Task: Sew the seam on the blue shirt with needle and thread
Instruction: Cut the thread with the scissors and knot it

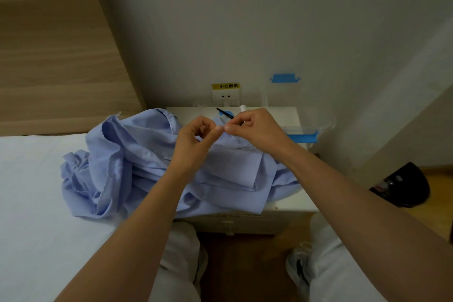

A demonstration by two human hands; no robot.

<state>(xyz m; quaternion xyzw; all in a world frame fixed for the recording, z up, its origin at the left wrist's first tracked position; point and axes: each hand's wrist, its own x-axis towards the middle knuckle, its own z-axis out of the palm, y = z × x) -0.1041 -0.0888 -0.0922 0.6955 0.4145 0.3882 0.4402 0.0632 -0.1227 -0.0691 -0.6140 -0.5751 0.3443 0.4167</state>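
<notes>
The light blue shirt [152, 167] lies crumpled across the white nightstand [284, 115] and the edge of the bed. Above it my left hand [196, 140] and my right hand [255, 127] meet fingertip to fingertip. Each pinches thumb against forefinger on something too fine to make out, probably thread. A thin needle-like line [242, 147] lies on the shirt just below my right hand. A white spool [242, 108] and a slim black tool [224, 113] sit behind my hands.
A clear plastic box [318, 127] with a blue latch stands on the nightstand's right side, its lid [284, 78] leaning on the wall. A wall socket [225, 97] is behind. White bed sheet [36, 191] at left, a black object [402, 185] on the floor at right.
</notes>
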